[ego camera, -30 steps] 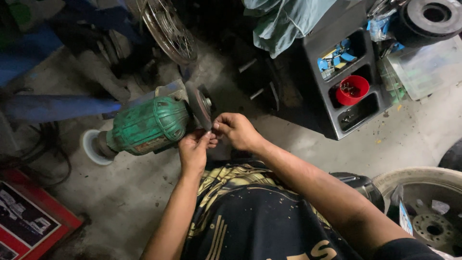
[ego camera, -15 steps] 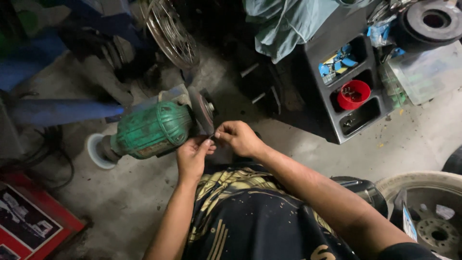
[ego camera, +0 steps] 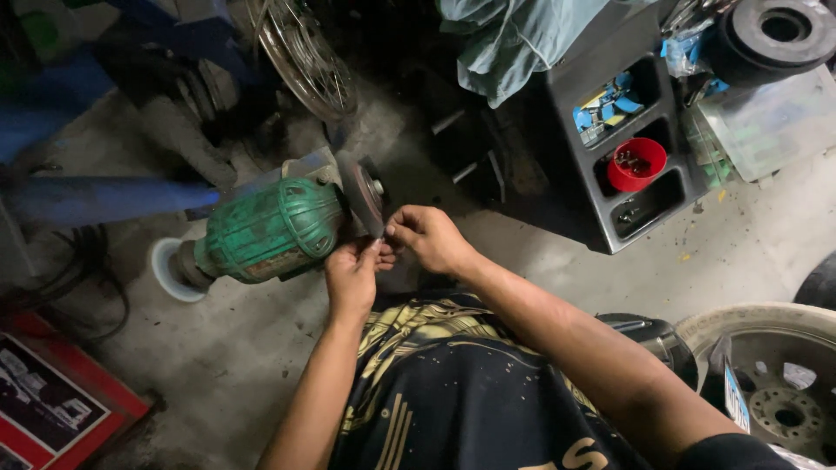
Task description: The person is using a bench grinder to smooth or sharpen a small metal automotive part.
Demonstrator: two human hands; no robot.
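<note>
A small piece (too tiny to identify) is being pinched by the closed left hand (ego camera: pixel 353 277) and right hand (ego camera: pixel 429 239) against the grinding wheel (ego camera: pixel 364 193) at its six o'clock; grinding appears underway, unfinished.

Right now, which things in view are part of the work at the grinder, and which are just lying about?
In use:
- green bench grinder
- its grinding wheel
- left hand and right hand, pinching something too small to identify against the wheel

Lying about:
- red cup in the grey parts organiser
- pale car rim
- spoked wheel
- blue-grey cloth
</note>
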